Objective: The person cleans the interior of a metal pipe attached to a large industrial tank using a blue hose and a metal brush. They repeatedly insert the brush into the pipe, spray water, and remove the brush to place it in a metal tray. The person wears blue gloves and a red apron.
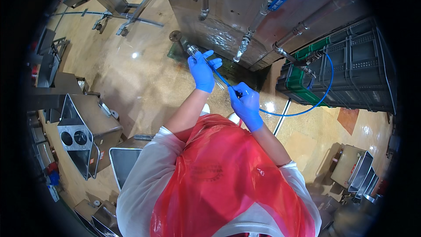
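Note:
My left hand, in a blue glove, holds a metal cylindrical part between thumb and fingers, with some fingers spread. A thin shiny length shows below that hand; whether it is a rod of the same part or water, I cannot tell. My right hand, also gloved in blue, is closed around a thin blue hose. Something dark shows inside this fist, mostly hidden. One end of the hose reaches up to the metal part at my left hand. Its other end curves right to a pipe valve.
Ahead stands a steel wall panel with several pipes, one bearing a blue-handled valve. Grey and green plastic crates are stacked at right. Wheeled steel tubs stand at left, more at lower right. The floor looks wet.

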Available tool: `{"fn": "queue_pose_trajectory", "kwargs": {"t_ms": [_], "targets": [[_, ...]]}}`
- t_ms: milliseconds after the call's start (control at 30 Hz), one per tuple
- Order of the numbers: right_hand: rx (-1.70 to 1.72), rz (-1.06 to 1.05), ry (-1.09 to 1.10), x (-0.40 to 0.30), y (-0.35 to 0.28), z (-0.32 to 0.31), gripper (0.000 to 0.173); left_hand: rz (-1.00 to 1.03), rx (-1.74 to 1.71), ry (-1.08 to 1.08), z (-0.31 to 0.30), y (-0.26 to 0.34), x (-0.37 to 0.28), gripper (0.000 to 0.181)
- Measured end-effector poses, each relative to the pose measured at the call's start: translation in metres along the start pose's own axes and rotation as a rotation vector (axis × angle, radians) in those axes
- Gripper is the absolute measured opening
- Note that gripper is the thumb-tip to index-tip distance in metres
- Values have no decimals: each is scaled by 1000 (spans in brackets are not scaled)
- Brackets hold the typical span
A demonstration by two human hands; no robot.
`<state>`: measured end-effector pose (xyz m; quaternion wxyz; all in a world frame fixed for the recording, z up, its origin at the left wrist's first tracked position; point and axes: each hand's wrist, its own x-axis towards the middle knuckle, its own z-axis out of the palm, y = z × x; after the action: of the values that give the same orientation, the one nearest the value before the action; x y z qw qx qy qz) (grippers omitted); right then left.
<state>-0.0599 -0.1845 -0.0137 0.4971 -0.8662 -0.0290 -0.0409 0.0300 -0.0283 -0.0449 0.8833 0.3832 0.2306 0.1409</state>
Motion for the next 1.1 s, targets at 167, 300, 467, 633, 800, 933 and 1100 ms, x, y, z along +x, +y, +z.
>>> {"fn": "queue_pose_trajectory", "kwargs": {"t_ms": [167, 300, 467, 633, 800, 933, 1100], "targets": [[-30, -64, -25, -16, 3, -19, 16, -3, -10, 0, -20, 6, 18, 24], [-64, -89, -2, -1, 1, -4, 18, -32, 9, 32, -8, -4, 1, 25], [-38, -65, -59, -6, 3, -11, 15, -23, 3, 9, -8, 3, 12, 27], [-43, 64, -83, 6, -9, -3, 21, -56, -10, -1, -2, -8, -1, 23], [34, 48, -56, -5, -2, -11, 13, -10, 17, 25, -4, 2, 5, 28], [-109, 166, -4, -46, 62, -62, 13, 12, -77, 59, -27, 33, 37, 35], [-293, 186, 104, -75, 98, -114, 13, -119, -175, -139, -65, 44, 66, 36]]}}
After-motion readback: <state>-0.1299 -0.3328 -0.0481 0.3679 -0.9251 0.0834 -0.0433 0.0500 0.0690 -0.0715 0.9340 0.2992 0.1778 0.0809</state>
